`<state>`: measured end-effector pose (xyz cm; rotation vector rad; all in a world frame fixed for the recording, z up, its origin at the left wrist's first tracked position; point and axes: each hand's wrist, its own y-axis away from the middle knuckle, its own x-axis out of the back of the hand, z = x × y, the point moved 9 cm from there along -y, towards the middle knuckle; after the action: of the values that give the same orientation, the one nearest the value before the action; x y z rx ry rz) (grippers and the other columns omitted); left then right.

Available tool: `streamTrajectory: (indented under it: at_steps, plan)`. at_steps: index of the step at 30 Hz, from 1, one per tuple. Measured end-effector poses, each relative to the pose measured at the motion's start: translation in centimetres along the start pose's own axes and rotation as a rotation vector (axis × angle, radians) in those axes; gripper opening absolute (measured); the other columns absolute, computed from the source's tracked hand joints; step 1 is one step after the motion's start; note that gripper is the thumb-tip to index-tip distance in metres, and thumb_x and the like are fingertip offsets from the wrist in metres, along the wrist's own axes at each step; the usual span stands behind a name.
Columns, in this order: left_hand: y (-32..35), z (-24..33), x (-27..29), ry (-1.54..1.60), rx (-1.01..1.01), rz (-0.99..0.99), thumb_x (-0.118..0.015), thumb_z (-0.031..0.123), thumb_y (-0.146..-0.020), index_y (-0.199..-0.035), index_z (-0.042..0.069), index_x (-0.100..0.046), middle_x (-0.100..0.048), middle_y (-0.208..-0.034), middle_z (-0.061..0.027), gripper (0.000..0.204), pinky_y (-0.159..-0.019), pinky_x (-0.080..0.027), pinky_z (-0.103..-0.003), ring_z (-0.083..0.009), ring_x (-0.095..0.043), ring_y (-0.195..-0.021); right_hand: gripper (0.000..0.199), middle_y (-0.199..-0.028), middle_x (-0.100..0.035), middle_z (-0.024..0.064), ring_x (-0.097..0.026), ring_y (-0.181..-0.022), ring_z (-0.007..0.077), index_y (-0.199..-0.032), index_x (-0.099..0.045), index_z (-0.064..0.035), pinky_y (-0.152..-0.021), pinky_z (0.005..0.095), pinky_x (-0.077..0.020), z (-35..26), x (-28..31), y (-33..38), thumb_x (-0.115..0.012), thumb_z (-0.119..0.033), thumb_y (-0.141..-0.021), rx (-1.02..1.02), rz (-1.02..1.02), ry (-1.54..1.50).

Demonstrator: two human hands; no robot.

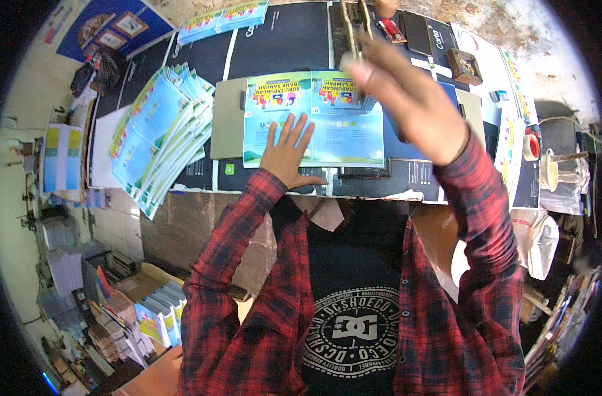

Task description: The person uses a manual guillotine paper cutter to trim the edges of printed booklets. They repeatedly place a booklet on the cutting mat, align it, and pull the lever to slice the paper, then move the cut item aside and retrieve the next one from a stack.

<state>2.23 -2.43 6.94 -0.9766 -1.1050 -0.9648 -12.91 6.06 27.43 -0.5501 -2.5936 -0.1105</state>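
An opened-out paper booklet (347,142), light blue and green with coloured printing, lies on a grey-beige board (228,132) on the table. My left hand (287,153) rests flat on its left half, fingers spread and thumb out to the right. Over the upper right part of the booklet, my right hand (420,109) is raised, fingers stretched forward and slightly blurred. Close to its fingertips stands a metal device with long rods (349,33), which looks like a long-arm stapler. Its lower end is partly hidden by that hand.
Fanned-out printed sheets (159,132) lie left of the booklet. A neat pile of booklets (225,21) is at the far edge. A small wooden box (464,66), a red-and-white item (391,30) and a tape roll (531,146) lie at the right.
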Motion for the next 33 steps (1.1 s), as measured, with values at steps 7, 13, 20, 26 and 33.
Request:
streamTrajectory:
  at_steps: [7,13,20,26,33]
  plan:
    - [5.4,-1.0,6.9,0.271,-0.106,0.187,-0.065,-0.001,-0.074,-0.127,0.010,-0.063,-0.066,-0.124,-0.0098,0.054,-0.099,-0.049,-0.043,-0.0292,-0.064,-0.113,0.056,-0.143,-0.049,0.0187,-0.045,-0.134,0.0263,-0.144,-0.042,0.0017,-0.113,0.0364,-0.0301,1.1,6.4,5.0,-0.049,-0.034,-0.100,0.286,0.513,-0.062]
    - [16.7,-13.0,27.1,-0.056,0.704,0.614,-0.059,0.011,-0.097,-0.094,-0.002,-0.072,-0.068,-0.077,-0.0057,0.019,-0.067,-0.047,-0.030,-0.0124,-0.057,-0.072,0.067,-0.152,-0.041,0.0121,-0.036,-0.141,0.0271,-0.150,-0.036,-0.0091,-0.116,0.0454,-0.0231,19.9,12.9,13.0,-0.033,-0.054,-0.100,-0.169,0.661,-0.121]
    - [23.3,-19.5,41.8,-0.447,0.532,1.148,-0.060,0.009,-0.096,-0.104,-0.003,-0.070,-0.070,-0.092,-0.0074,0.018,-0.077,-0.050,-0.028,-0.0131,-0.060,-0.079,0.077,-0.155,-0.036,0.0124,-0.033,-0.143,0.0301,-0.152,-0.032,-0.0114,-0.117,0.0477,-0.0191,23.9,11.4,18.3,-0.031,-0.066,-0.097,-0.384,0.676,-0.203]
    - [20.3,-29.4,25.5,-0.429,0.317,0.659,-0.059,0.008,-0.089,-0.111,0.007,-0.069,-0.068,-0.116,-0.0143,0.024,-0.098,-0.046,-0.042,-0.0326,-0.062,-0.109,0.070,-0.150,-0.040,0.0182,-0.037,-0.139,0.0313,-0.151,-0.033,-0.0054,-0.116,0.0455,-0.0233,21.7,6.7,17.7,-0.031,-0.055,-0.101,-0.321,0.607,-0.208]
    - [13.1,-17.9,11.5,-0.034,0.425,0.651,-0.074,0.011,-0.081,-0.098,0.005,-0.073,-0.072,-0.096,-0.0139,0.017,-0.083,-0.052,-0.039,-0.0299,-0.068,-0.092,0.057,-0.145,-0.046,0.0205,-0.041,-0.137,0.0292,-0.145,-0.039,0.0021,-0.116,0.0409,-0.0257,20.2,7.5,19.4,-0.039,-0.037,-0.103,-0.295,0.570,-0.065]
